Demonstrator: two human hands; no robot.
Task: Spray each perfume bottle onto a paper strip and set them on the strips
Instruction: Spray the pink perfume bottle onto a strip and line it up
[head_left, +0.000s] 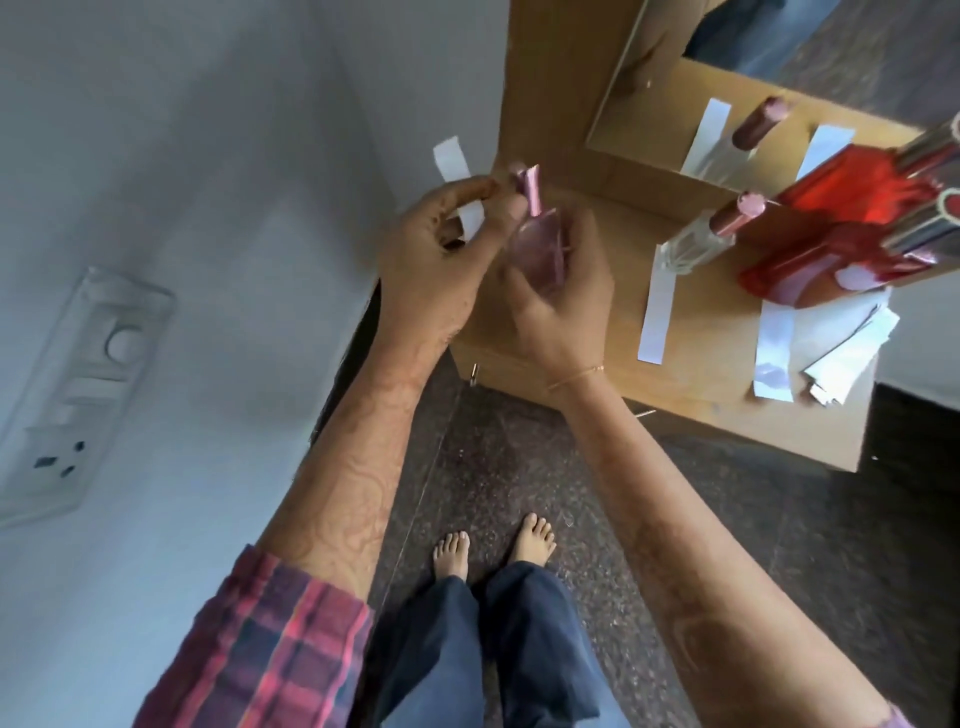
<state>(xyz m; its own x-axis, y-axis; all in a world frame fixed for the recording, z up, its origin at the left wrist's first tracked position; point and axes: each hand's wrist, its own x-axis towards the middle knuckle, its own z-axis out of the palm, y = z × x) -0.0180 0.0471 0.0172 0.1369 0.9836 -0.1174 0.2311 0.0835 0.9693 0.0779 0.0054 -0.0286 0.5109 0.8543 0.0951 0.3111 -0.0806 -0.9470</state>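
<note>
1. Right hand (561, 291) grips the pink bottle (540, 249) above the table (597, 410) edge.
2. Left hand (441, 254) – fingers pinching a paper strip (457, 171) and the pink cap (167, 193).
3. Likely step: cap off – next, spray the strip.

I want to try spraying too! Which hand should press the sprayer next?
Probably the right hand: it grips the pink bottle. The left hand pinches the cap and strip.
</note>
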